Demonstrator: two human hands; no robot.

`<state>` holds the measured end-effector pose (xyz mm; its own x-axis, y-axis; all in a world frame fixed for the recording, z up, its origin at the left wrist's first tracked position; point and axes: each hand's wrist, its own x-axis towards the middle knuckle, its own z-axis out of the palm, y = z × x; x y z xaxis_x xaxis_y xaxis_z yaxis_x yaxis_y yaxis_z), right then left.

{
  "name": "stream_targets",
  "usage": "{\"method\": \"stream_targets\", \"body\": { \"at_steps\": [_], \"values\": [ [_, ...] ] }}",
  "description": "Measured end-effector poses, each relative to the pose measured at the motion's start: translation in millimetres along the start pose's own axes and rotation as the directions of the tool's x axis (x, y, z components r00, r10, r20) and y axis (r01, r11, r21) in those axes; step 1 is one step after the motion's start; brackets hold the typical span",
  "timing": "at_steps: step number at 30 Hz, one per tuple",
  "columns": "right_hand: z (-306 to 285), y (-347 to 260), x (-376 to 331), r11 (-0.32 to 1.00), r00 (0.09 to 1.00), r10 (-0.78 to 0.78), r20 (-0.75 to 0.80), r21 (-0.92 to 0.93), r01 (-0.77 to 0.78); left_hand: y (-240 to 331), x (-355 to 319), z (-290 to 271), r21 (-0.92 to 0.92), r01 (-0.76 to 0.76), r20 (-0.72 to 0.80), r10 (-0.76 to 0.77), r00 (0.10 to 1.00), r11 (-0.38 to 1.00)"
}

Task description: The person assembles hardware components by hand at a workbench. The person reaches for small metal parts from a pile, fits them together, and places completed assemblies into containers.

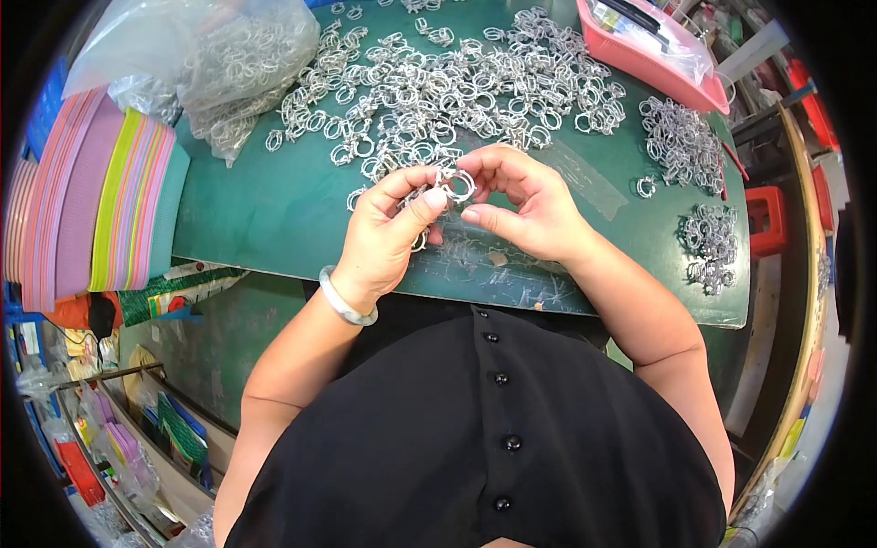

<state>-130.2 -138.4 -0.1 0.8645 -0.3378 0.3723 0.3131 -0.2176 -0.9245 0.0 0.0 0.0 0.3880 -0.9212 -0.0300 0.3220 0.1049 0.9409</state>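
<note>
While the left hand (pixel 384 228) is pinching it, a metal ring (pixel 470 186) is hanging over the green bench (pixel 265 219)

It is resting between that hand's thumb and fingers, a second ring (pixel 419 245) showing below them. Beside it, the right hand (pixel 523 203) is curving half-wide, its thumb apart from its fingers; I cannot tell whether their tips are touching the ring. Beyond, a loose heap of similar rings (pixel 466 89) is sprawling across the bench. Two smaller piles (pixel 682 146) are lying at the right, and a clear bag (pixel 245 78) is bulging with rings at the left, near stacked coloured tubs (pixel 105 196).
</note>
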Motion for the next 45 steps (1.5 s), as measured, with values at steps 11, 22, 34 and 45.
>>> {"method": "stream_targets", "body": {
  "at_steps": [11, 22, 34, 45],
  "values": [
    [1.0, -15.2, -0.8, 0.944, 0.976, 0.215, 0.037, 0.250, -0.217, -4.5, -1.3, 1.8, -0.049, 0.009, 0.034, -0.007, 0.999, 0.999],
    [-0.4, -8.1, -1.2, 0.996, 0.996, 0.075, -0.039, -0.042, -0.077, 0.9, -2.9, 0.5, 0.024, 0.088, -0.040, -0.087, 0.995, 0.996],
    [8.0, -4.7, -1.1, 0.993, 0.995, -0.019, -0.098, 0.117, 0.030, -0.7, -2.5, 2.8, 0.079, -0.017, -0.022, 0.019, 1.000, 0.997],
    [7.3, -8.5, -2.8, 0.994, 0.996, -0.079, -0.044, 0.076, 0.082, -5.3, -4.0, -3.9, -0.243, 0.172, 0.102, -0.151, 0.983, 0.955]
  ]
}}
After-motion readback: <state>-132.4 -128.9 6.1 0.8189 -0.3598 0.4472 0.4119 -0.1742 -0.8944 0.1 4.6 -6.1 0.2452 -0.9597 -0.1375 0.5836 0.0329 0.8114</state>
